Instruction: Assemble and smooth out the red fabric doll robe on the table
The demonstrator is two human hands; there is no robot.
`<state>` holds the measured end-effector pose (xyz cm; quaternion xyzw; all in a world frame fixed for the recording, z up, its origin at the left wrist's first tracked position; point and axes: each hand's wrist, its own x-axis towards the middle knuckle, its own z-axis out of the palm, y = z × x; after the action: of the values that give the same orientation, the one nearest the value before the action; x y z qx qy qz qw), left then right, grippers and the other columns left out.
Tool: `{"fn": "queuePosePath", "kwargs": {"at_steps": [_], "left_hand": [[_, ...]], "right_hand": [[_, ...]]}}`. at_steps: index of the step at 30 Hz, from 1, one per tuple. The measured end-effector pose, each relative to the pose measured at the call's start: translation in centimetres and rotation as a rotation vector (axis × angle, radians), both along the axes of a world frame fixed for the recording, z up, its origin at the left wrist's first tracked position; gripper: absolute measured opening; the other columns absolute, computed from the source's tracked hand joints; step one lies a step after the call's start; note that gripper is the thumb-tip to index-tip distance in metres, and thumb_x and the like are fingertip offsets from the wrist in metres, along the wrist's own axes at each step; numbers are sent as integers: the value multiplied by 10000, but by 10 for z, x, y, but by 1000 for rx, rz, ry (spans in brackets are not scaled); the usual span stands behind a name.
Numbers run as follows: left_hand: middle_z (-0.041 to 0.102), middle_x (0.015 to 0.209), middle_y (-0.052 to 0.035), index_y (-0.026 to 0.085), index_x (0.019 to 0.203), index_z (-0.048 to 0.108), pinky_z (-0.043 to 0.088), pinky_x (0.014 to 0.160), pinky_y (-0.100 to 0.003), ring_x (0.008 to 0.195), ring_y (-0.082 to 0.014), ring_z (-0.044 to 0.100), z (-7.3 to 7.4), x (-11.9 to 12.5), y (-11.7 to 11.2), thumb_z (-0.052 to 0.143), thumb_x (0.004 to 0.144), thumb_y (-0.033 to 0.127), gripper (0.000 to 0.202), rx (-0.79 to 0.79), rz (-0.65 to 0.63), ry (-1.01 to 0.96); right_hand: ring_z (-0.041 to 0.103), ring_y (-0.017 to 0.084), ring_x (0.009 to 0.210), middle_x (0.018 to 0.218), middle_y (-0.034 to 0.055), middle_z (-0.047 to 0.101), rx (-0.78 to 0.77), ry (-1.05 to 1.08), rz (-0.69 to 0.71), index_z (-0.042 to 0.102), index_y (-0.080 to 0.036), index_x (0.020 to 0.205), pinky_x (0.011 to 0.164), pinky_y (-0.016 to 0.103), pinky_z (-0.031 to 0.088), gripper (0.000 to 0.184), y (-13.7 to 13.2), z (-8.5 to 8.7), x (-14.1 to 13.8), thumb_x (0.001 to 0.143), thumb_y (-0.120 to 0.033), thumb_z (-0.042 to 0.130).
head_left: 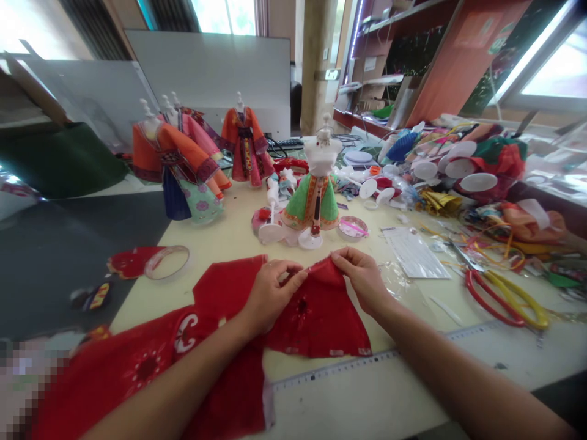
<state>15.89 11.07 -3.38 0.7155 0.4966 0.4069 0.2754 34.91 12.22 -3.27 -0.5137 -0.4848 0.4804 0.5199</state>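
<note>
A piece of red fabric point(316, 315) with a dark flower pattern lies on the cream table in front of me. My right hand point(360, 272) pinches its upper edge at the right corner and lifts it slightly. Along the same edge, my left hand point(275, 290) is closed, thumb against the fingers, with the cloth under it. More red fabric point(147, 366) with flower and scroll patterns spreads to the left, partly hidden beneath my left forearm. Directly beyond my hands stands a small white dress form point(323, 159) in a green and orange skirt point(293, 205).
Red-handled and yellow-handled scissors point(495, 296) lie at right, near a white printed sheet point(415, 253). A ruler point(339, 366) runs along the front. Dressed mannequins point(178, 165) stand back left; a fabric heap point(486, 159) fills the back right. A tape roll point(186, 264) sits at left.
</note>
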Motion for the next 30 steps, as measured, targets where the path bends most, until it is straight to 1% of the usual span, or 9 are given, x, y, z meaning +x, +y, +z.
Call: {"fn": "queuePosePath", "kwargs": {"at_steps": [4,8,12,16,21,24,26,28,30], "left_hand": [[706,873,-45,191,866,669,454,846,-367,844,-210,633,-2,-2,2,602,818,366,194,-2,-8,31],[694,898,-50,185,880,658,464,833,-360,854,-208,628,-1,-3,1,605,814,362,196,0,-6,39],[681,952,-56,184,915,648,475,824,-336,907,-209,624,1,-9,2,587,824,346,196,6,29,24],[681,933,-57,175,902,648,473,817,-333,875,-204,624,-1,-13,4,578,826,343,197,6,53,12],[683,914,-44,182,889,653,462,826,-321,879,-194,619,-2,-11,5,568,833,317,169,3,20,9],[663,978,-54,177,947,636,439,859,-330,935,-200,596,0,-10,4,586,823,320,195,15,29,6],[643,992,-59,172,955,618,426,862,-333,943,-203,579,1,-10,3,607,808,329,215,30,47,-7],[630,923,-48,171,891,610,420,836,-328,890,-198,568,0,-11,3,621,795,335,190,27,56,-38],[613,837,-32,173,804,602,412,812,-320,836,-190,555,0,-12,4,609,800,333,161,5,45,-77]], "right_hand": [[504,145,598,639,5,588,83,-127,-31,605,-192,661,566,282,407,247,4,-6,1,724,-428,644],[529,163,640,666,12,604,152,-268,-48,598,-201,671,605,298,418,186,7,-10,2,752,-369,609],[519,156,605,635,0,587,179,-396,-81,580,-204,676,599,300,404,136,11,-11,6,759,-312,568],[528,158,609,654,6,601,189,-502,-93,580,-202,702,595,299,390,112,14,-11,11,768,-279,532],[568,169,656,693,12,641,219,-602,13,592,-205,750,618,296,398,97,11,-9,8,782,-269,526],[590,173,700,751,21,668,233,-633,89,605,-202,818,634,295,412,103,6,-6,4,804,-273,531],[607,168,726,800,26,684,240,-636,154,610,-202,879,632,285,429,129,2,-4,1,828,-287,527],[621,155,731,820,18,691,254,-631,233,612,-207,907,618,263,445,138,-2,-1,0,846,-294,524],[620,136,701,787,-2,687,285,-629,300,614,-214,874,603,242,450,102,-6,1,-2,846,-263,530]]}}
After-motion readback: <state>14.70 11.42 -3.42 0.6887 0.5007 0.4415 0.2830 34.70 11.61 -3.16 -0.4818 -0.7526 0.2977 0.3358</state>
